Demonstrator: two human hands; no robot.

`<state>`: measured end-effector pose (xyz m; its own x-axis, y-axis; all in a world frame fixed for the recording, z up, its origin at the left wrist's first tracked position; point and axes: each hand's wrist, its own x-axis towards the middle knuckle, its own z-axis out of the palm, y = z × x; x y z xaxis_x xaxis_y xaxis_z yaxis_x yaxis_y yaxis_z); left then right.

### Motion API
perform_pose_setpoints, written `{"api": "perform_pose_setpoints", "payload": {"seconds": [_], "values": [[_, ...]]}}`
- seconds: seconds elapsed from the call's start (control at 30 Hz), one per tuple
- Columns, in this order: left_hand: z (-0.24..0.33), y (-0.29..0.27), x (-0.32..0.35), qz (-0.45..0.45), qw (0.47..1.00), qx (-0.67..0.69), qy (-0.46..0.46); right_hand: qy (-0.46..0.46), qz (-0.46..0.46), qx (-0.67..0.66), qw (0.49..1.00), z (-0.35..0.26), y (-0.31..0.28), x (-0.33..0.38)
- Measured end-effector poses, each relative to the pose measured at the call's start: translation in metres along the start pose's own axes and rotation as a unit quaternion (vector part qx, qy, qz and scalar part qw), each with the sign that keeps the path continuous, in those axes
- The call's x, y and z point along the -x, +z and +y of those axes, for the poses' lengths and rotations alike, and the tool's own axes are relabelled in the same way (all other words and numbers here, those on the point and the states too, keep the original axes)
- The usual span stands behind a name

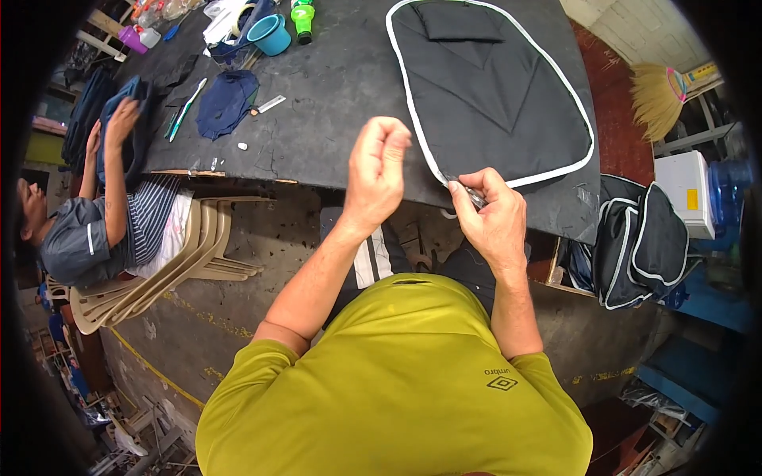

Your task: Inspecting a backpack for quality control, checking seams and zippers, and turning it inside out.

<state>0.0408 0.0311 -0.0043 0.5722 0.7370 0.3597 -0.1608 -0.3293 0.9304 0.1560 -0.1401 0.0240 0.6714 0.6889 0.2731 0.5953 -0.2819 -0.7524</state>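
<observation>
A black fabric panel (496, 87) with white edge binding lies on the dark table, a stitched V and a small flap on its face. At its near left corner, my right hand (494, 218) is closed around a small metal tool (475, 197) that looks like thread snips. The tip of the tool meets the white binding. Left of that corner, my left hand (377, 174) is raised off the panel with its fingers curled in. Whatever those fingers may pinch is too small or hidden to make out.
On the dark table (317, 111) are a navy cloth piece (226, 103), a toothbrush (189, 107), a teal pot (270, 36) and a green bottle (302, 20). Left, a co-worker (87, 230) handles dark fabric beside stacked chairs (151, 278). Black bound pieces (643, 246) hang right, below a broom (659, 99).
</observation>
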Motion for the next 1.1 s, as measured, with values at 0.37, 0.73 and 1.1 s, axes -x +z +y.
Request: {"api": "perform_pose_setpoints", "payload": {"seconds": [0.37, 0.73, 1.1], "values": [[0.024, -0.009, -0.012, -0.176, 0.925, -0.259, 0.216, 0.036, 0.053, -0.069, 0.996, -0.008, -0.017, -0.002], [0.003, 0.002, 0.005, -0.125, 0.951, -0.245, 0.144, -0.107, 0.019, 0.143, 0.984, 0.017, 0.024, -0.01], [0.007, 0.01, 0.017, -0.124, 0.982, -0.073, -0.12, 0.051, -0.056, -0.333, 0.94, 0.035, -0.021, -0.006]]}}
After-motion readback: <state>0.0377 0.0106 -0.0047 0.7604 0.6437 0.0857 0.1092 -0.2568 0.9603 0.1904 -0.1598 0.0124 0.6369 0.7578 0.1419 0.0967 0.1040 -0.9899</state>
